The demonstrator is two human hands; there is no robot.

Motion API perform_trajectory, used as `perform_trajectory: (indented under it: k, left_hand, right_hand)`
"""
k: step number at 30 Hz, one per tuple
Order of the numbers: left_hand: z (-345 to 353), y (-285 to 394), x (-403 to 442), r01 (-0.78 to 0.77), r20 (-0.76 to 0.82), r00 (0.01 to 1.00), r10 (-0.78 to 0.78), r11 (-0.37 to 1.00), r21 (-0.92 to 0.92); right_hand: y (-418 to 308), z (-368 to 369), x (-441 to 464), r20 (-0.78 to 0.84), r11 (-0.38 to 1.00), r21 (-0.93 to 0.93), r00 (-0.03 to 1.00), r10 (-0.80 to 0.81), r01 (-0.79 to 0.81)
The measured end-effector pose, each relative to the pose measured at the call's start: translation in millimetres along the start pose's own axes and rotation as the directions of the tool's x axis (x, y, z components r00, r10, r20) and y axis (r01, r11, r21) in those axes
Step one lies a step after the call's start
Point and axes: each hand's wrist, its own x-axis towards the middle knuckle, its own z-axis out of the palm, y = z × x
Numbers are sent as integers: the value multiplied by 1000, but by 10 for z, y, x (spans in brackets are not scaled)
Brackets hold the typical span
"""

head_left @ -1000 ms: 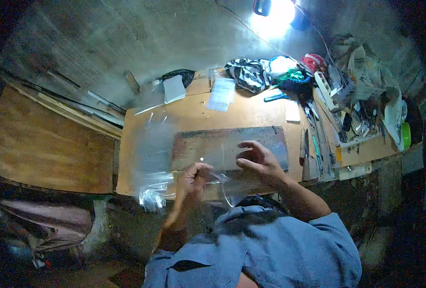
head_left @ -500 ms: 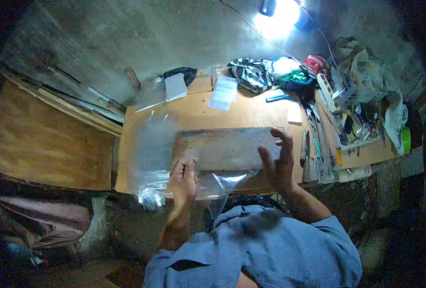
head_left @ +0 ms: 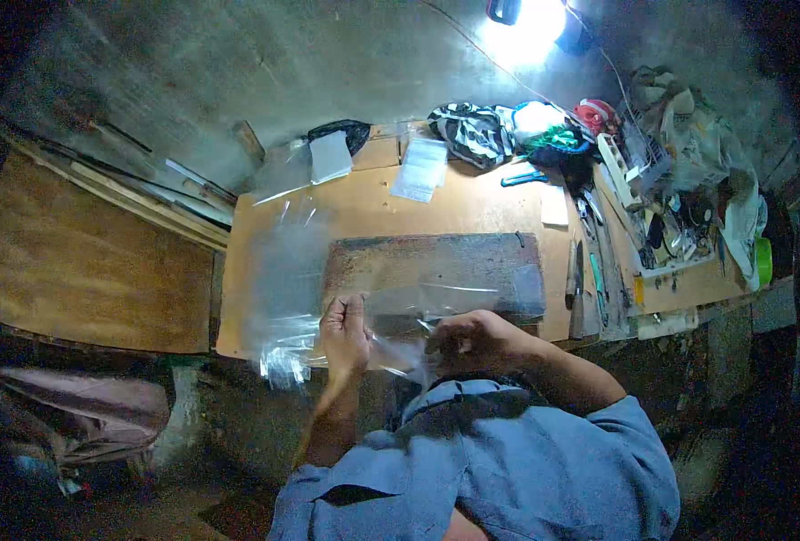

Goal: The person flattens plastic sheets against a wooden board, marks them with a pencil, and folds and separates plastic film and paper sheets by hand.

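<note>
L hand (head_left: 346,332) pinches clear plastic film (head_left: 398,355) over wooden board (head_left: 418,257)'s near edge; R hand (head_left: 465,341) curled beside it, can't tell grip. Plastic sheets (head_left: 284,270) L, blurry; tools (head_left: 596,261) R; 2 sides v. dark.

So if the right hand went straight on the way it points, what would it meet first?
Probably the clear plastic film, with the left hand beyond; depth is hard to judge.

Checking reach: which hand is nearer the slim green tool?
Right: the right hand is left of the slim green tool, nearer the body; the left hand is farther left.
</note>
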Motion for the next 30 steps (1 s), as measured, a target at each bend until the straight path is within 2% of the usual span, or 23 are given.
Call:
perform_trajectory:
  k: [4, 6, 7, 8, 9, 10, 11, 12, 13, 14, 15, 17, 19, 20, 21, 22, 23, 27, 29, 30]
  left_hand:
    - [-126, -274, 41, 87, 14, 996, -86, 991, -99]
    - [-155, -373, 15, 277, -6, 959, -283, 942, -188]
    - [-173, -406, 7, 278, -6, 959, -284, 942, -189]
    - [-196, -433, 3, 330, 54, 944, -327, 939, -93]
    - [-211, -470, -1, 374, 110, 922, -372, 928, 7]
    - [-187, -552, -2, 374, 109, 922, -372, 928, 5]
    - [-125, -625, -7, 112, 56, 991, -121, 985, 132]
    - [-99, -678, -20, -149, 38, 989, 144, 953, 266]
    - [-168, -696, -26, -211, 115, 977, 180, 897, 387]
    - [-165, -629, -39, -210, 113, 977, 180, 898, 386]
    - [-152, -517, -46, -130, 268, 962, 51, 950, 285]
    - [-108, -253, -96, -28, 421, 905, -57, 981, 192]
    - [19, 44, -222, 203, 716, 696, -57, 972, -120]
    - [87, 167, -307, 202, 715, 697, -55, 972, -122]
    - [160, 279, -387, 399, 769, 639, -21, 864, -308]
    - [197, 327, -421, 579, 810, 585, 34, 682, -447]
    - [164, 233, -380, 675, 872, 489, 7, 630, -384]
    - [152, 44, -420, 626, 876, 482, 24, 690, -363]
    - [195, -159, -402, 690, 891, 449, -75, 662, -292]
    - [215, -199, -404, 720, 894, 430, -124, 645, -257]
  right_hand:
    - [11, -188, -154, 57, 988, 102, 991, -119, 113]
    - [86, -239, -163, 33, 916, 207, 933, -357, 343]
    - [101, -235, -111, 41, 851, 217, 867, -497, 478]
    - [92, -224, -126, 43, 852, 216, 867, -496, 476]
    - [73, -200, -160, -58, 882, 254, 917, -396, 397]
    - [42, -180, -190, -153, 899, 300, 947, -284, 318]
    - [-28, -168, -205, -152, 900, 299, 947, -283, 317]
    - [-115, -152, -211, -101, 883, 371, 957, -272, 290]
    - [-163, -142, -206, -49, 860, 440, 964, -263, 257]
    - [-153, -142, -188, -48, 861, 439, 964, -261, 255]
    - [-133, -149, -158, -10, 869, 421, 960, -281, 259]
    - [-150, -118, -115, 33, 878, 401, 954, -298, 261]
    - [-207, -56, -89, 5, 915, 293, 956, -292, 278]
    - [-218, -37, -75, -5, 925, 256, 957, -290, 282]
    - [-195, -34, -61, -13, 926, 241, 955, -297, 291]
    - [-173, -38, -53, -22, 926, 227, 952, -304, 301]
    - [-159, -53, -54, -23, 927, 224, 952, -305, 302]
    - [-115, -113, -110, -29, 917, 253, 950, -311, 308]
    - [-57, -143, -100, -26, 911, 260, 945, -325, 320]
    - [29, -176, -60, 7, 897, 229, 921, -389, 377]
